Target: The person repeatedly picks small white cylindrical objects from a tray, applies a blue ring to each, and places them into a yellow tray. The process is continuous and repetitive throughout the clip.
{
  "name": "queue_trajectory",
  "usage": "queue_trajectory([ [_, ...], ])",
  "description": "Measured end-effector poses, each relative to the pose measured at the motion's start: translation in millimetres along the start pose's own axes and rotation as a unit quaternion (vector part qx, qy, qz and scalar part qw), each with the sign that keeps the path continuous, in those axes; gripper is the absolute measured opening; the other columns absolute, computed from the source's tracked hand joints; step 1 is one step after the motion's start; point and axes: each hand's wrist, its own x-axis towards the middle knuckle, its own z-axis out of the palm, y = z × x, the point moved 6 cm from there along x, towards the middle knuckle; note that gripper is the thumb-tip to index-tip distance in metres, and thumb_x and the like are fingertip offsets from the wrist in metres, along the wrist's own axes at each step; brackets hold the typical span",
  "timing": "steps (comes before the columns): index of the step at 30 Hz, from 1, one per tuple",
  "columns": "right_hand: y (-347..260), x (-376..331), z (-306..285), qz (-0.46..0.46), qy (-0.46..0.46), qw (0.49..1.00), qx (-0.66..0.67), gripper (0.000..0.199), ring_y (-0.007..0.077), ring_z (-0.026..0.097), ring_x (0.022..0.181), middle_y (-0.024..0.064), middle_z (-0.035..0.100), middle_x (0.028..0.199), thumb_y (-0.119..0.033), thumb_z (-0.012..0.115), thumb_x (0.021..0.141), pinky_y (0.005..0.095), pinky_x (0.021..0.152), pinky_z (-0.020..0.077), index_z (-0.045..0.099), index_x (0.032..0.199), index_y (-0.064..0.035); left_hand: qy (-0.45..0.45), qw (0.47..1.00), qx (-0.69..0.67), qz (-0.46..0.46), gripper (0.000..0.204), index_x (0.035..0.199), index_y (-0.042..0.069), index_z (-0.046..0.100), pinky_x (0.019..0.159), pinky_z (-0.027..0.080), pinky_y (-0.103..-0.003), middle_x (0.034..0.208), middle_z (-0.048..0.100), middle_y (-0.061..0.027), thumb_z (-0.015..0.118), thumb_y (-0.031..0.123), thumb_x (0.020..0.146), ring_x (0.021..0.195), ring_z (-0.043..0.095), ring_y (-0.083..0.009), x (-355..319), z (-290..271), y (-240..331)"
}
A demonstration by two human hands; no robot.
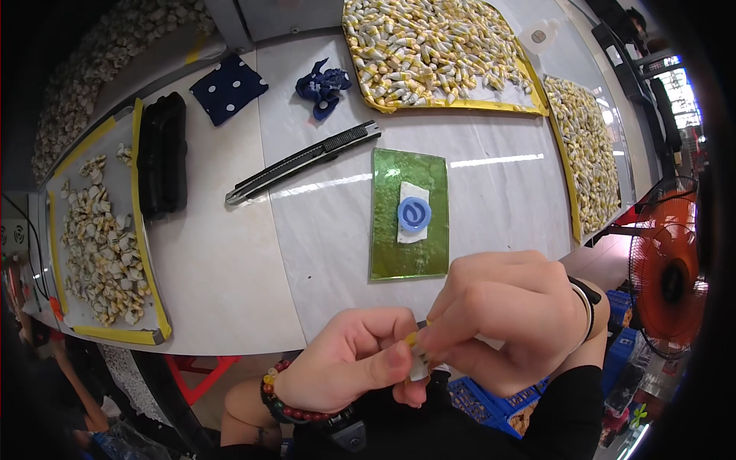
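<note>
Close to the table's near edge, my left hand (345, 364) pinches a small yellow-and-white piece (418, 368) between thumb and fingers. The fingertips of my right hand (506, 310) are closed on the same piece from the other side, hiding most of it. Just beyond both hands lies a green rectangular slab (389, 257) with a glossy surface. On it rests a small white pad (414, 188), and a round blue cap-like thing (415, 215) sits on that. A black-and-silver utility knife (303, 162) lies slantwise to the left of the slab.
Small yellow-and-white pieces fill a yellow-edged tray (460, 105) at the back and another tray (571, 195) on the right. A left tray (157, 307) holds crumpled whitish pieces. Nearby are a black plastic tray (163, 157), a dotted blue cloth (228, 88) and a crumpled cloth (323, 86).
</note>
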Motion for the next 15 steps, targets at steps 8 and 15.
queue_trajectory([
  [8, 0.7, 0.8, -0.9, 0.011, -0.01, 1.0, -0.004, 0.016, 0.0209, 0.061, 0.057, 0.0062, 0.062, 0.068, 0.005, 0.073, 0.068, 0.0289, 0.049, 0.0463, 0.064, 0.079, -0.0036, 0.008, 1.0, -0.026, 0.0, 0.037, 0.094, 0.002, 0.053, 0.071, 0.051, -0.023, 0.088, 0.062, -0.0061, 0.059, 0.038, 0.094, 0.076, 0.063, -0.0089, 0.9, 2.2, 0.9],
  [15, 2.0, 2.7, -1.0, 0.004, -0.004, 1.0, 0.008, 0.015, 0.0211, 0.061, 0.057, 0.0056, 0.063, 0.069, 0.007, 0.07, 0.068, 0.029, 0.049, 0.0463, 0.063, 0.077, -0.0033, -0.027, 0.997, -0.072, 0.019, 0.033, 0.1, -0.001, 0.054, 0.065, 0.047, -0.021, 0.087, 0.061, -0.0068, 0.055, 0.031, 0.098, 0.074, 0.061, -0.009, 3.5, 6.5, 3.2],
])
